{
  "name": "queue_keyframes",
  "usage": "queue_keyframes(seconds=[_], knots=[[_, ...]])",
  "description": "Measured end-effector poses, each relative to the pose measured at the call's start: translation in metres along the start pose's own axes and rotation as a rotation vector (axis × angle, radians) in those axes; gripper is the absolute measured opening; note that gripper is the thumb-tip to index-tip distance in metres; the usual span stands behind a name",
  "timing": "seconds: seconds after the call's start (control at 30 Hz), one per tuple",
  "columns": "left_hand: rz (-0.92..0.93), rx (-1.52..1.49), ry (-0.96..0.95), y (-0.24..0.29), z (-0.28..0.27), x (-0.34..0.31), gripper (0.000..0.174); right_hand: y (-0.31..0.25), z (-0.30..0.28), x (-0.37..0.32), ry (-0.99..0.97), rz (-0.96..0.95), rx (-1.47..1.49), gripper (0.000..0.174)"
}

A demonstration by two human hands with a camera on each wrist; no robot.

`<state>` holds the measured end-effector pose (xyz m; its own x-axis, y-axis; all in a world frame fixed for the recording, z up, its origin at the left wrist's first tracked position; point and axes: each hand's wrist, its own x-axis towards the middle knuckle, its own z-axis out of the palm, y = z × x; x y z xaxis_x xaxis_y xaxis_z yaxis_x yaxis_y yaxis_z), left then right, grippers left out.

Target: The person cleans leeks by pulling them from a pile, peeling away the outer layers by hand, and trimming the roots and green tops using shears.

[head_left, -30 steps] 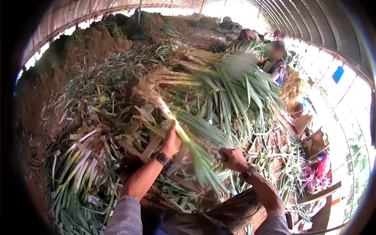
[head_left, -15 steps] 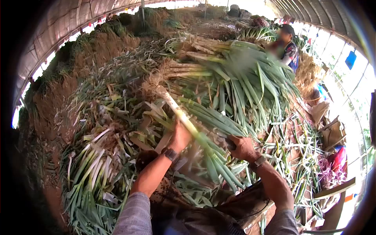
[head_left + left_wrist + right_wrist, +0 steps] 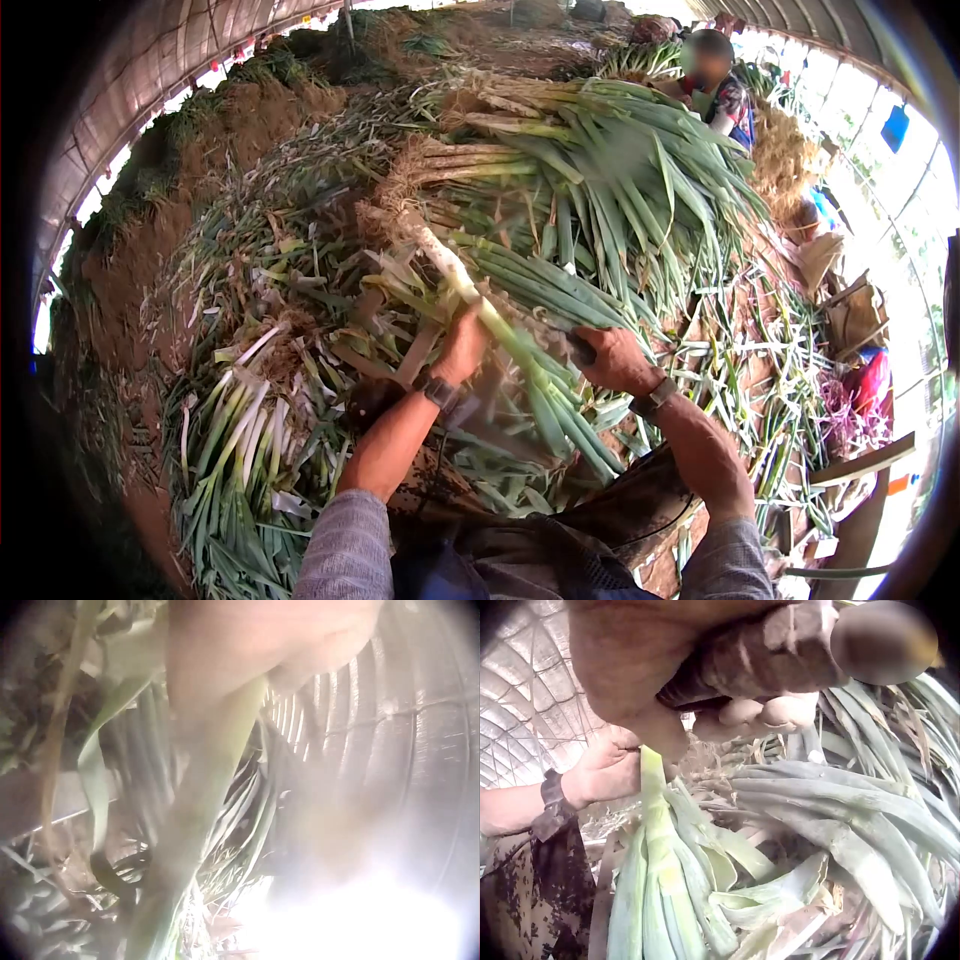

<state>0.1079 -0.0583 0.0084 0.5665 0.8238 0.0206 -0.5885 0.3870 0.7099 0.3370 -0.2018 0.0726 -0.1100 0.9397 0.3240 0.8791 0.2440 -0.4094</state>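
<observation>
My left hand grips a leek around its stalk, its pale root end angled up and away and its green leaves fanning down toward my lap. In the left wrist view the leek's stalk runs down from the curled fingers. To its right, my right hand holds a tool by a dark, wrapped handle. Blur covers one end of that handle in the right wrist view, and the tool's working end is not clear. Below the right hand, the held leek's leaves spread out.
Ahead lies a large heap of leeks, roots to the left. Whiter, peeled leeks sit in a pile at left. Leaf scraps cover the ground. Another person is at the back right. Wooden boards stand at the right.
The head view has shifted, moving the scene across the frame. Both hands keep their grips, the right hand slightly nearer the left. The person at the back has turned their head.
</observation>
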Motion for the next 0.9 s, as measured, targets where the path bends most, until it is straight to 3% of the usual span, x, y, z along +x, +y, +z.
queue_keyframes(seconds=[0.1,0.2,0.27,0.37,0.47,0.6,0.67,0.73,0.9], knots=[[-0.016,0.121,-0.067,-0.006,-0.016,0.003,0.044,-0.008,-0.007,0.001,0.016,0.059,0.041,0.031],[-0.175,0.076,-0.037,-0.005,-0.016,-0.001,0.048,-0.012,-0.008,0.003,-0.028,0.016,0.041,0.034],[-0.254,0.020,-0.160,-0.006,-0.018,-0.005,0.054,-0.008,-0.005,0.002,-0.030,-0.019,0.047,0.037],[-0.267,-0.128,-0.138,-0.017,-0.018,0.001,0.061,-0.013,-0.008,0.005,0.003,0.037,0.075,0.040],[-0.212,-0.092,-0.056,-0.020,-0.014,-0.002,0.069,-0.019,-0.009,0.008,-0.037,0.050,0.014,0.043],[-0.240,-0.179,-0.133,-0.017,-0.015,0.000,0.076,-0.031,-0.013,0.019,-0.062,0.099,0.002,0.038],[-0.130,-0.115,-0.020,-0.018,-0.004,-0.002,0.081,-0.036,-0.014,0.027,-0.105,0.137,-0.036,0.036],[-0.178,-0.141,-0.067,-0.006,0.015,-0.008,0.084,-0.036,-0.009,0.032,0.026,-0.006,-0.053,0.032],[-0.259,-0.241,-0.107,-0.015,-0.002,-0.001,0.089,-0.032,-0.002,0.042,0.003,0.034,0.005,0.032]])
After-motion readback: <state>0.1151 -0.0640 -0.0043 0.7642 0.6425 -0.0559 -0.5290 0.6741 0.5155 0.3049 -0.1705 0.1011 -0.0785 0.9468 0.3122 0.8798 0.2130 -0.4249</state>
